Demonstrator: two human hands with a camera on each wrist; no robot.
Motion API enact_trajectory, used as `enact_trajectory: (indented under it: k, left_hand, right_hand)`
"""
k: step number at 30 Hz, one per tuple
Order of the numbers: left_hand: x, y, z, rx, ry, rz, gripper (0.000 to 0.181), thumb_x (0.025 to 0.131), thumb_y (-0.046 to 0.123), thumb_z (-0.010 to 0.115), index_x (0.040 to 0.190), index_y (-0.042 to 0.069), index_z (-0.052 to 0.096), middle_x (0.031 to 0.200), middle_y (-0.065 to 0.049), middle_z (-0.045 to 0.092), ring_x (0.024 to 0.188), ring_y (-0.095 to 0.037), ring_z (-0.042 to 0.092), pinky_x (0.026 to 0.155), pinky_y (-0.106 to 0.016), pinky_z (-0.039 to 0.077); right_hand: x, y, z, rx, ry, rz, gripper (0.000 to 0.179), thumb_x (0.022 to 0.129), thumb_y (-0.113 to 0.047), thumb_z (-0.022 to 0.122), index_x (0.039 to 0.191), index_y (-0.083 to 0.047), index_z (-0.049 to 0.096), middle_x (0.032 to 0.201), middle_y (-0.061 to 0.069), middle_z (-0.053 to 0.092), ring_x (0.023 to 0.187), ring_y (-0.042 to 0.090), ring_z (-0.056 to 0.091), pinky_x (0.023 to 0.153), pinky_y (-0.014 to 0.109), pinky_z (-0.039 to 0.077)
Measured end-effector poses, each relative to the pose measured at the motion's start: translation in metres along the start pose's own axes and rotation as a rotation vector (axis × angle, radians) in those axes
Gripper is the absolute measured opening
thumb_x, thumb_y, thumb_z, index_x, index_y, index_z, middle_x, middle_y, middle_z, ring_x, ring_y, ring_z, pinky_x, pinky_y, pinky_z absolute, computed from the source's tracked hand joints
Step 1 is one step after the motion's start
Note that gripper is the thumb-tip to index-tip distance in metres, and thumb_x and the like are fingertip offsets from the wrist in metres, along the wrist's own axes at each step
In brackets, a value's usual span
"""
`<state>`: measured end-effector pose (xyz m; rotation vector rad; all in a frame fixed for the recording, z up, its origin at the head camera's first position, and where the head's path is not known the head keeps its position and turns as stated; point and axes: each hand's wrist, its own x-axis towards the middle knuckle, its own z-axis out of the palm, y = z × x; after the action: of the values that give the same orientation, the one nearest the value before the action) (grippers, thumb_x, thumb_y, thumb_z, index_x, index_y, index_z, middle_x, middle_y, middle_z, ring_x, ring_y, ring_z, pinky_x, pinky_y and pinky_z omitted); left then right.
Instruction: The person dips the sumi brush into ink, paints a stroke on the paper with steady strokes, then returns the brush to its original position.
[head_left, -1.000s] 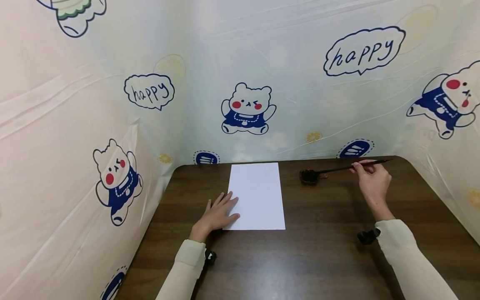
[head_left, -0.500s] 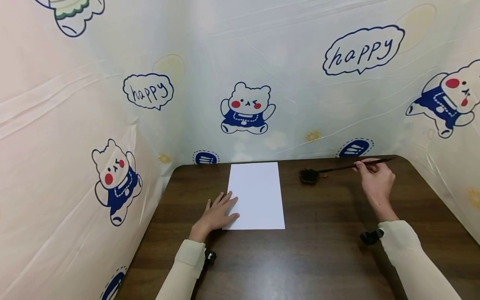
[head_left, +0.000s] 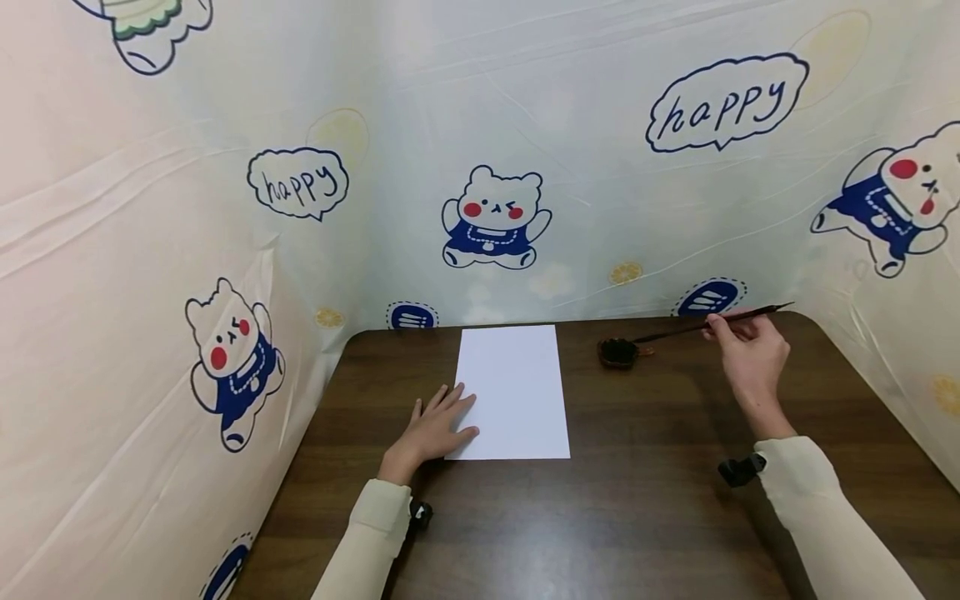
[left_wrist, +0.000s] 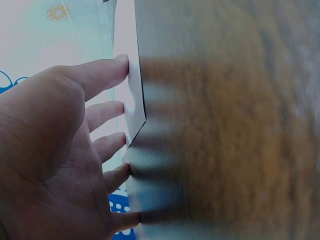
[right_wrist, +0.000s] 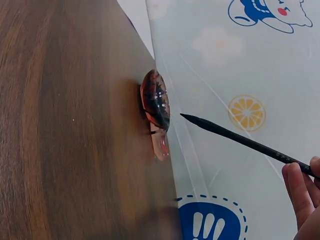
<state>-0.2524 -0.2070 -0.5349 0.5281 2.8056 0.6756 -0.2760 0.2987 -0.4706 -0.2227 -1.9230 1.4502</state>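
Note:
A white sheet of paper point(head_left: 517, 392) lies on the table, bare of marks. My left hand point(head_left: 431, 431) rests with spread fingers on its lower left part; in the left wrist view the thumb point(left_wrist: 107, 75) touches the paper. On the right, my right hand point(head_left: 753, 362) pinches a slim black ink brush point(head_left: 675, 331) by its handle. Its dark pointed tip point(right_wrist: 192, 118) aims left at a small dark dish point(head_left: 618, 353) with a reddish-brown tab point(right_wrist: 159, 145). In the right wrist view the tip stands apart from the dish, over it. Black liquid seems to fill the dish.
The brown wooden table point(head_left: 510, 533) has rounded far corners. A pale curtain point(head_left: 585, 217) with bear drawings and "happy" bubbles hangs close behind its back edge and along both sides. Each sleeve cuff carries a small black camera point(head_left: 741, 471).
My right hand has shifted slightly right with the brush, and the brush's rear end has tilted up. The left hand, paper and dish have stayed in place.

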Motion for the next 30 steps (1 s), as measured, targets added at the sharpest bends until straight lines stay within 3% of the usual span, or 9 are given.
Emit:
enact_trajectory:
  k: [7,12,19,30]
  left_hand:
    - [-0.002,0.01,-0.004,0.04,-0.018,-0.042,0.069,0.104,0.044,0.064,0.165,0.019,0.043,0.179,-0.009,0.024,0.166,-0.042,0.013,0.125,-0.08,0.003]
    - [-0.001,0.007,-0.003,0.05,-0.021,-0.047,0.069,0.105,0.047,0.063,0.165,0.021,0.042,0.179,-0.008,0.022,0.167,-0.04,0.012,0.125,-0.079,0.003]
    - [0.001,-0.001,0.002,0.012,-0.001,-0.003,0.072,0.104,0.057,0.059,0.166,0.023,0.042,0.179,-0.009,0.022,0.165,-0.044,0.012,0.122,-0.083,0.0]
    - [0.0,0.008,-0.002,0.077,-0.017,-0.054,0.069,0.104,0.048,0.063,0.165,0.023,0.043,0.179,-0.006,0.023,0.167,-0.04,0.013,0.125,-0.079,0.005]
  right_hand:
    - [-0.001,0.003,0.005,0.004,-0.02,0.046,0.028,0.097,-0.019,0.08,0.109,0.005,0.072,0.077,-0.033,0.068,0.067,-0.012,0.071,0.065,0.008,0.055]
    - [-0.001,0.009,0.006,-0.016,-0.034,0.08,0.029,0.098,-0.023,0.079,0.11,0.003,0.073,0.077,-0.033,0.068,0.068,-0.012,0.071,0.064,0.008,0.055]
    - [-0.001,0.014,0.003,-0.071,-0.028,0.099,0.028,0.099,-0.026,0.079,0.107,0.0,0.074,0.076,-0.032,0.068,0.067,-0.013,0.071,0.058,0.009,0.052]
    - [-0.002,0.012,-0.002,-0.111,-0.009,0.081,0.024,0.099,-0.025,0.079,0.105,-0.002,0.075,0.073,-0.036,0.064,0.065,-0.016,0.068,0.054,0.009,0.048]
